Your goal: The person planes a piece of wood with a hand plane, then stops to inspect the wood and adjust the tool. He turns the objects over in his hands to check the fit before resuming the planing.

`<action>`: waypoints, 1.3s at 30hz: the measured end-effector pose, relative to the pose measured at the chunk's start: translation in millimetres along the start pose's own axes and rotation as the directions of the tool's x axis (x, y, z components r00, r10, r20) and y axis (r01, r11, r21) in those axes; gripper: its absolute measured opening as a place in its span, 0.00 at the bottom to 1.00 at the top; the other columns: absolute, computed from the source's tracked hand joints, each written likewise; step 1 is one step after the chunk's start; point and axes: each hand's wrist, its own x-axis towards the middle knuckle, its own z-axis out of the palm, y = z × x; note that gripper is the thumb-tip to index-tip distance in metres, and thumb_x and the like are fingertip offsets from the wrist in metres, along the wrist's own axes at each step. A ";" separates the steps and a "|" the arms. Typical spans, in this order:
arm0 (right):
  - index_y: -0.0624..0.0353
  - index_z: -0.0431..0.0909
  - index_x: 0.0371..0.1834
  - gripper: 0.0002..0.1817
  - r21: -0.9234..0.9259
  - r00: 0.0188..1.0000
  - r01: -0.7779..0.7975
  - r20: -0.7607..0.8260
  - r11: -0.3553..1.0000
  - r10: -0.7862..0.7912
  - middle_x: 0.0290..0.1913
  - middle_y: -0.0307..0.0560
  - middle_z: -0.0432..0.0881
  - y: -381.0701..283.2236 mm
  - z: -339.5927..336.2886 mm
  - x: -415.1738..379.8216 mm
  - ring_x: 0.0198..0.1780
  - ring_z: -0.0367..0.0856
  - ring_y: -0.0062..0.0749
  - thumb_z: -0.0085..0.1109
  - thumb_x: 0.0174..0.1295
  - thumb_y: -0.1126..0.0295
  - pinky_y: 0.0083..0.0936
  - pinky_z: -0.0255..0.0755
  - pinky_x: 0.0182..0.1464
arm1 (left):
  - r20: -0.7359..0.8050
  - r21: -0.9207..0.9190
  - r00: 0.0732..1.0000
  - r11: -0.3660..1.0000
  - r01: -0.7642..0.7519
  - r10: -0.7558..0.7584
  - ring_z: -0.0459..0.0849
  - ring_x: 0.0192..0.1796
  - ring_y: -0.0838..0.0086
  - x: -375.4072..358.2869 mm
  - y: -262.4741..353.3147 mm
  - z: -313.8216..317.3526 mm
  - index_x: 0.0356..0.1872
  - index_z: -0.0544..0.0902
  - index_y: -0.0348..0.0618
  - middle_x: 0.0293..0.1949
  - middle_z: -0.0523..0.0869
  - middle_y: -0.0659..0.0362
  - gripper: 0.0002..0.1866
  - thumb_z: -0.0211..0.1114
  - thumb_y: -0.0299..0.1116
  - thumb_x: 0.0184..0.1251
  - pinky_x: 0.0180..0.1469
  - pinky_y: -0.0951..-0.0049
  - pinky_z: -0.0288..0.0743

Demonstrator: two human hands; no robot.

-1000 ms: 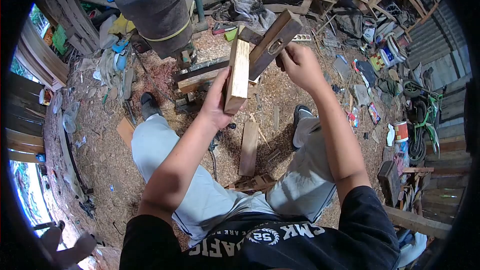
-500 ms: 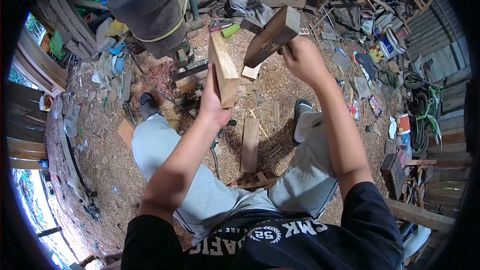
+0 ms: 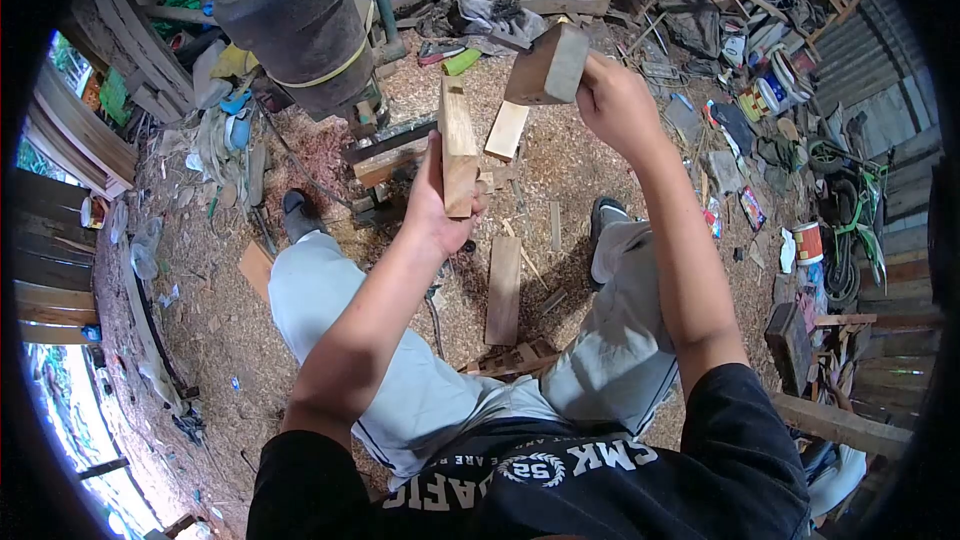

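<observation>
My left hand (image 3: 440, 212) is closed around a pale wooden block (image 3: 458, 155), which stands nearly upright with its long edge facing me. A small darker patch shows at the block's far end. In my right hand (image 3: 612, 105), fingers wrapped round the handle, is a wooden mallet (image 3: 550, 68) with a dark, squared head. Part of its handle is hidden by the head and my fingers. The mallet is raised to the right of the block, with a gap between them. Below, a flat board (image 3: 503, 290) lies on the ground between my legs.
Wood shavings cover the ground (image 3: 225, 300). A dark perforated drum (image 3: 300, 40) stands at the far left. Beyond the block lie a pale wood piece (image 3: 507, 130) and a green object (image 3: 461, 62). A toy motorbike (image 3: 855, 220) and clutter line the right side.
The mallet has turned, its head end now facing me more, and shifted slightly right. The block in my left hand has moved slightly right and become more upright.
</observation>
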 end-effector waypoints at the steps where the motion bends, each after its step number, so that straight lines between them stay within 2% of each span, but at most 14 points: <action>1: 0.54 0.80 0.53 0.12 0.000 1.000 0.000 -0.001 1.000 0.000 0.42 0.51 0.85 -2.8 0.9 -0.5 0.44 0.85 0.55 0.59 0.67 0.72 0.47 0.79 0.44 | -0.037 0.145 0.997 0.987 -0.067 0.073 0.78 0.26 0.75 -2.4 -3.9 6.7 0.51 0.81 0.53 0.32 0.79 0.65 0.29 0.56 0.69 0.75 0.23 0.74 0.69; 6: 0.51 0.81 0.54 0.13 -0.033 0.999 0.005 -0.036 0.999 -0.007 0.40 0.49 0.83 -8.1 3.5 -3.5 0.43 0.85 0.53 0.61 0.67 0.70 0.46 0.79 0.42 | -0.020 0.340 1.000 0.940 0.021 -0.016 0.72 0.21 0.75 -20.5 2.5 32.9 0.46 0.80 0.44 0.27 0.74 0.63 0.30 0.56 0.66 0.77 0.20 0.76 0.64; 12: 0.52 0.81 0.53 0.13 -0.080 1.000 0.015 0.013 0.997 -0.014 0.41 0.48 0.84 -0.2 -2.6 -1.5 0.43 0.85 0.53 0.61 0.67 0.69 0.46 0.79 0.41 | -0.017 -0.348 0.991 0.930 0.120 -0.134 0.75 0.29 0.74 -3.1 1.6 -10.2 0.47 0.76 0.41 0.31 0.74 0.59 0.13 0.58 0.40 0.74 0.22 0.76 0.68; 14: 0.51 0.82 0.53 0.12 -0.063 0.999 0.027 0.025 0.998 -0.026 0.41 0.48 0.84 -1.6 4.9 -2.7 0.43 0.85 0.53 0.61 0.67 0.69 0.46 0.79 0.41 | -0.047 -0.243 0.995 0.967 0.075 -0.089 0.75 0.27 0.75 -1.9 -4.1 -7.5 0.47 0.76 0.43 0.31 0.76 0.60 0.17 0.56 0.48 0.78 0.22 0.76 0.69; 16: 0.51 0.82 0.53 0.12 -0.050 0.999 0.040 0.030 0.998 -0.038 0.42 0.48 0.84 -5.5 2.6 -1.9 0.43 0.85 0.53 0.61 0.67 0.68 0.46 0.80 0.41 | -0.224 0.444 0.974 0.893 0.066 0.039 0.77 0.26 0.75 -29.9 -10.2 46.1 0.49 0.78 0.46 0.32 0.79 0.62 0.23 0.57 0.58 0.79 0.24 0.75 0.72; 18: 0.51 0.82 0.52 0.12 -0.132 0.998 0.053 0.048 0.990 -0.048 0.42 0.48 0.84 -8.7 -2.5 -2.8 0.43 0.85 0.53 0.62 0.67 0.68 0.45 0.80 0.41 | 0.020 0.366 0.994 0.926 0.093 -0.108 0.81 0.27 0.74 -13.0 -5.2 13.8 0.52 0.79 0.48 0.32 0.82 0.64 0.30 0.56 0.67 0.76 0.26 0.75 0.76; 22: 0.52 0.81 0.51 0.10 -0.112 0.998 0.038 -0.039 0.993 -0.042 0.40 0.48 0.83 2.4 -4.6 -3.5 0.42 0.85 0.52 0.61 0.68 0.67 0.45 0.79 0.39 | -0.237 0.416 0.967 0.909 0.014 0.093 0.77 0.28 0.75 -20.9 -0.9 29.0 0.52 0.78 0.45 0.32 0.79 0.62 0.29 0.55 0.64 0.78 0.25 0.73 0.73; 24: 0.52 0.81 0.51 0.10 -0.106 0.999 0.031 -0.031 0.994 -0.034 0.41 0.47 0.83 2.9 -9.0 -3.3 0.42 0.85 0.52 0.61 0.68 0.67 0.45 0.80 0.39 | 0.120 -0.193 0.977 0.962 0.195 -0.175 0.80 0.30 0.70 -0.4 4.7 -26.1 0.48 0.79 0.44 0.32 0.79 0.59 0.24 0.51 0.57 0.83 0.28 0.67 0.76; 25: 0.51 0.81 0.52 0.11 -0.100 0.999 0.024 -0.024 0.995 -0.027 0.41 0.47 0.83 2.3 -9.4 -4.1 0.42 0.85 0.52 0.61 0.68 0.67 0.45 0.80 0.39 | 0.117 -0.195 0.978 0.961 0.195 -0.175 0.80 0.30 0.70 0.2 2.0 -30.7 0.48 0.79 0.44 0.32 0.79 0.59 0.24 0.51 0.57 0.83 0.28 0.67 0.76; 29: 0.51 0.81 0.52 0.11 -0.101 0.999 0.028 0.021 0.995 -0.026 0.41 0.47 0.84 -5.8 -7.0 -9.5 0.42 0.85 0.52 0.61 0.67 0.67 0.45 0.80 0.39 | -0.198 0.511 0.961 0.857 -0.067 0.193 0.76 0.26 0.74 -23.5 -19.9 34.5 0.57 0.74 0.41 0.30 0.76 0.59 0.32 0.51 0.64 0.80 0.23 0.73 0.75; 32: 0.52 0.81 0.51 0.11 -0.187 0.999 0.025 0.050 0.982 -0.016 0.41 0.47 0.84 -10.6 -9.5 -11.1 0.41 0.85 0.52 0.62 0.67 0.68 0.44 0.80 0.40 | 0.015 0.263 0.993 0.958 0.111 -0.119 0.74 0.21 0.74 -35.3 -19.5 31.7 0.58 0.73 0.41 0.28 0.76 0.60 0.32 0.50 0.64 0.81 0.19 0.74 0.72; 35: 0.51 0.82 0.50 0.10 -0.107 0.995 0.031 -0.096 0.994 -0.041 0.40 0.47 0.83 2.7 -9.9 -13.4 0.41 0.85 0.51 0.62 0.66 0.69 0.44 0.80 0.39 | -0.090 0.388 0.996 0.921 0.028 0.008 0.75 0.23 0.74 -36.5 -12.1 36.6 0.52 0.74 0.41 0.28 0.75 0.60 0.29 0.52 0.62 0.81 0.18 0.74 0.70; 38: 0.50 0.82 0.50 0.11 -0.114 0.995 0.053 -0.076 0.992 -0.062 0.40 0.46 0.82 2.6 -16.3 -16.6 0.42 0.85 0.50 0.62 0.64 0.70 0.44 0.80 0.39 | -0.134 -0.228 0.974 0.962 0.151 -0.185 0.74 0.25 0.75 -13.9 -4.9 -9.6 0.45 0.73 0.44 0.30 0.76 0.61 0.24 0.56 0.58 0.80 0.19 0.75 0.66; 39: 0.50 0.82 0.50 0.11 -0.117 0.996 0.035 -0.074 0.993 -0.043 0.40 0.46 0.83 2.7 -12.7 -19.1 0.42 0.85 0.51 0.63 0.64 0.71 0.43 0.80 0.39 | -0.178 -0.058 0.980 0.996 0.074 -0.083 0.74 0.25 0.74 -7.2 -10.1 -16.9 0.48 0.75 0.44 0.29 0.76 0.61 0.24 0.55 0.58 0.80 0.19 0.75 0.69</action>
